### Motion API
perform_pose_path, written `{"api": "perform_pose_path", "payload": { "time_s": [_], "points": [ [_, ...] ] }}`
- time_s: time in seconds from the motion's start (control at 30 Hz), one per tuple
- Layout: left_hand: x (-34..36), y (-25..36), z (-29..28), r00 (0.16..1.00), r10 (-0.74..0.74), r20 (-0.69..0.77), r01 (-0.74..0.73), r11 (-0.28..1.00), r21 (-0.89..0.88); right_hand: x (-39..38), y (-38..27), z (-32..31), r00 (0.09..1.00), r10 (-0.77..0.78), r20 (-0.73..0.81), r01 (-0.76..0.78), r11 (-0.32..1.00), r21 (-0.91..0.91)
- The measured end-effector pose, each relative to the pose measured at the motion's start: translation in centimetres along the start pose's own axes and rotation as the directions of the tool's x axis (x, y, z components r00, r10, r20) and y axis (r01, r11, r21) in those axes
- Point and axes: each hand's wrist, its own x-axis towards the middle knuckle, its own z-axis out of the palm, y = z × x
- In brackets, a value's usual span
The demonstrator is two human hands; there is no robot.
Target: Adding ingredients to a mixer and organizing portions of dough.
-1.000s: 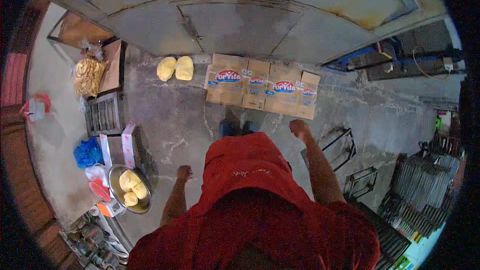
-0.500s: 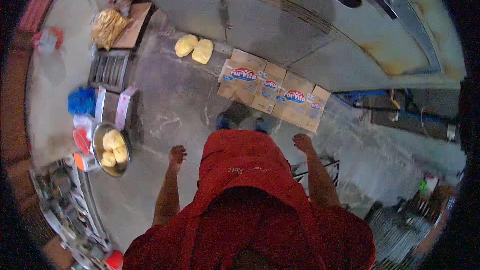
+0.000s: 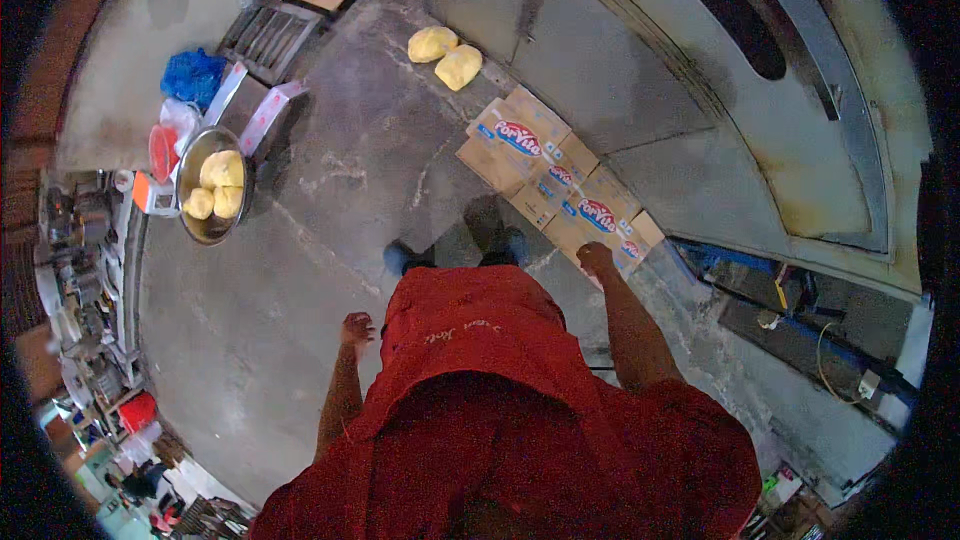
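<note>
My left hand hangs beside my red apron, empty, its fingers loosely bent and a little apart. On the other side my right hand is held out with curled fingers and nothing seen in them. It shows in front of the flattened cardboard on the floor, and I see no grip on it. Farther left stands a metal bowl with several yellow dough-like lumps. Two more yellow lumps lie on the floor beyond the cardboard.
Long white-and-pink boxes, a blue plastic bag and a slatted grate stand near the bowl. A large grey metal door or panel borders the right. Cluttered shelves line the far left; blue-and-dark framework is at right.
My body and view have turned right, so the bowl and boxes sit higher in the picture. The cardboard is now nearer my right hand, which has closed up more. Nothing was picked up.
</note>
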Motion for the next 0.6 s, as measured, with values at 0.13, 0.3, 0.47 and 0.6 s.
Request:
{"api": "perform_pose_path", "payload": {
  "time_s": [0.13, 0.3, 0.47, 0.6],
  "points": [
    [0.3, 0.2, -2.8, 0.993, -0.037, -0.114, 0.039, 0.999, 0.015, 4.4, -4.2, 0.1, 0.997, 0.067, -0.037, -0.067, 0.998, 0.017],
    [0.7, 1.0, -14.2, 0.99, 0.107, 0.092, -0.103, 0.993, -0.052, 9.4, -18.2, 1.1, 0.957, -0.192, 0.216, 0.274, 0.841, -0.466],
    [-2.5, 5.5, -18.5, 0.931, 0.262, -0.253, -0.265, 0.964, 0.021, 12.8, -28.1, 4.6, 0.929, -0.252, 0.272, 0.245, 0.968, 0.06],
    [-1.1, 5.3, -25.6, 0.867, 0.193, -0.46, -0.288, 0.947, -0.145, 14.1, -37.8, 2.8, 0.866, -0.388, 0.316, 0.449, 0.881, -0.151]
  ]
}}
